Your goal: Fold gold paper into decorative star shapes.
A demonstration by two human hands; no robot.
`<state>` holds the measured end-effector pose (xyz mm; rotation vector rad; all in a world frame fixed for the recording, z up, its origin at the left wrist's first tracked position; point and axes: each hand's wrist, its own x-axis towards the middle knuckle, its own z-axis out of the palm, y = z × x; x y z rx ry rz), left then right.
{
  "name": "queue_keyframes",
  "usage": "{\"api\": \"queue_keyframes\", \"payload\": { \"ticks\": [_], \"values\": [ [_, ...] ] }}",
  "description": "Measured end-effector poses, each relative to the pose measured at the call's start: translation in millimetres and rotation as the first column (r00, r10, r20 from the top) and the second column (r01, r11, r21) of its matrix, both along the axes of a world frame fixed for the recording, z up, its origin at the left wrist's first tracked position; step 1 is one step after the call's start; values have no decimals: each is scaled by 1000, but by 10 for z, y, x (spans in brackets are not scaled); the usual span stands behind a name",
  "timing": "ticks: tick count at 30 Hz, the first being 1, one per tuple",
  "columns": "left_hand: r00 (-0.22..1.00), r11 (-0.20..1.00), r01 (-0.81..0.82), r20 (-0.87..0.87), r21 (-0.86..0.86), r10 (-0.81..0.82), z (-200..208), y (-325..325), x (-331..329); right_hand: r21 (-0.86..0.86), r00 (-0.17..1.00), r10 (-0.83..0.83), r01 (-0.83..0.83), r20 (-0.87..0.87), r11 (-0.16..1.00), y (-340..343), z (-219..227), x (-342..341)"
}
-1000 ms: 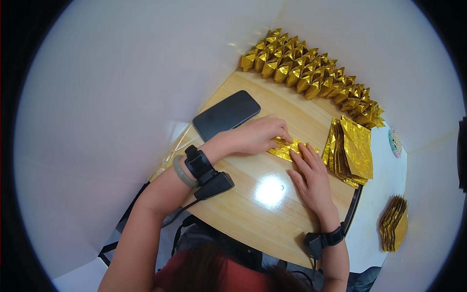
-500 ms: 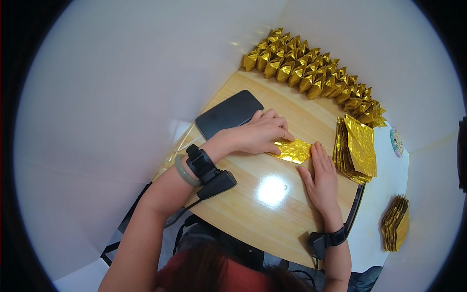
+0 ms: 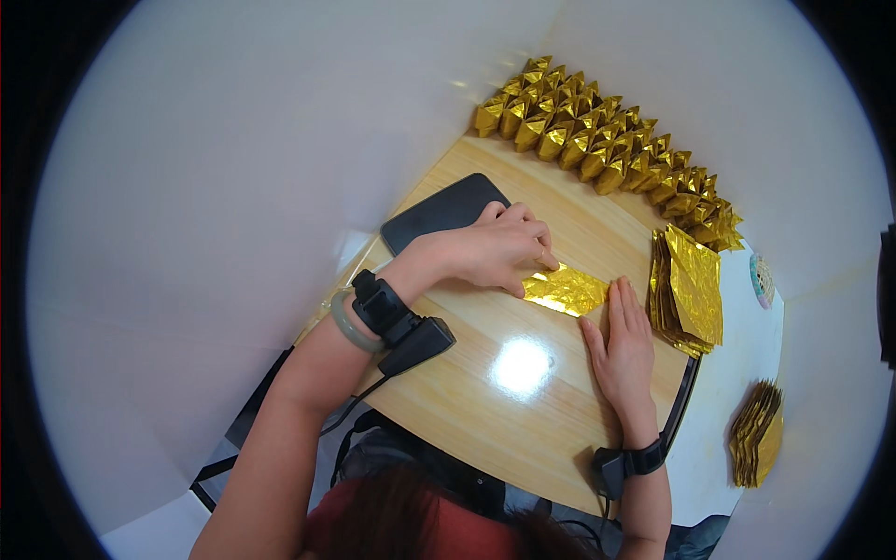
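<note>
Since a second ago, right hand [image 3: 623, 341] slid off gold foil sheet [image 3: 564, 288] on table [image 3: 485, 411], fingers flat, empty; left hand [image 3: 490, 250] fingers pinning its edge; light, crease-prone, slippery.

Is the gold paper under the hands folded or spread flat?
Folded: the gold paper forms a narrow strip, far smaller than the flat sheets stacked beside it, pressed by left hand and right hand.
</note>
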<state>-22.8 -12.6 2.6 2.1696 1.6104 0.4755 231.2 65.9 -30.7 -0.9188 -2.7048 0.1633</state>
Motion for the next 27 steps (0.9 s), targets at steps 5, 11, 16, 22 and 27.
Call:
{"api": "queue_keyframes", "payload": {
  "ticks": [5,11,16,22,27],
  "values": [
    [1000,1000,8,8,23,-8,-26,12,4,108,997,54,-48,-53,993,-38,114,-61],
    [1000,1000,-14,-26,14,14,-12,11,52,207,992,119,-127,47,970,-44,144,-33],
    [999,999,-17,-28,46,18,34,-16,111,153,986,158,-149,-49,977,-31,152,-44],
    [1000,989,11,26,148,-15,-14,-1,261,72,928,301,-292,-220,954,-8,89,-69],
    [999,992,34,10,123,-35,-69,31,283,95,935,274,-259,-227,961,-6,120,-44]
  ]
}}
